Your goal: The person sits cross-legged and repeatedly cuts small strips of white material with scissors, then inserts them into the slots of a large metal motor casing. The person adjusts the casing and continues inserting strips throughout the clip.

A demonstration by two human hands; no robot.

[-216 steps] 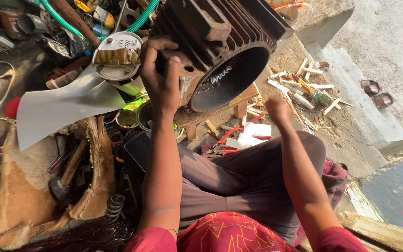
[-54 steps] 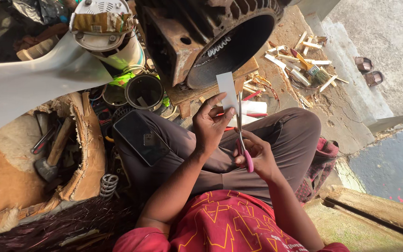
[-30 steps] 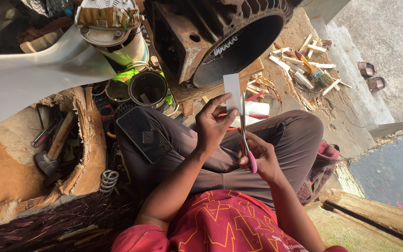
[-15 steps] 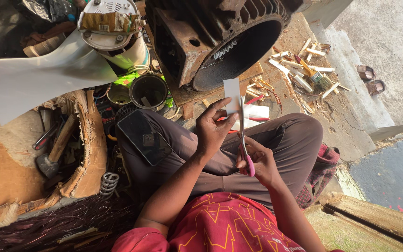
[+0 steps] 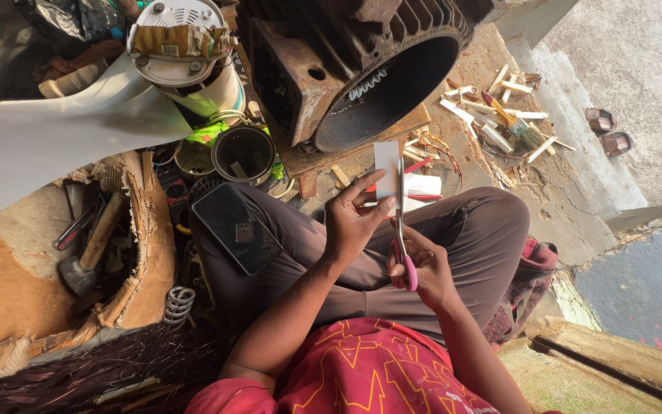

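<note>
1. The small white rectangular paper strip (image 5: 386, 165) stands upright above your lap, in front of the open end of the large rusty dark metal motor housing (image 5: 346, 65).
2. Your left hand (image 5: 352, 222) pinches the strip's lower edge between thumb and fingertips, so its grip is clenched on the paper.
3. Your right hand (image 5: 423, 264) has its grip closed around the pink handles of the pink-handled steel scissors (image 5: 401, 230); the blades point up along the strip's right edge and touch it.
4. Both hands hover over your crossed legs in grey-brown trousers (image 5: 461, 238).
5. A black flat phone (image 5: 237, 228) lies on your left thigh, just beside your left forearm.
6. Beyond your knees, a second white paper piece (image 5: 421, 185) lies on the ground beside red sticks.
7. A wooden board (image 5: 362, 146) carries the motor housing.
8. To the left of it lie a round dark tin can (image 5: 244, 152) and a white plastic fan blade with its hub (image 5: 101, 115).
9. Further left, a torn brown cardboard box (image 5: 143, 253) holds a hammer and other tools.
10. Pale wood splinters (image 5: 499, 115) are scattered on the ground to the right.
</note>
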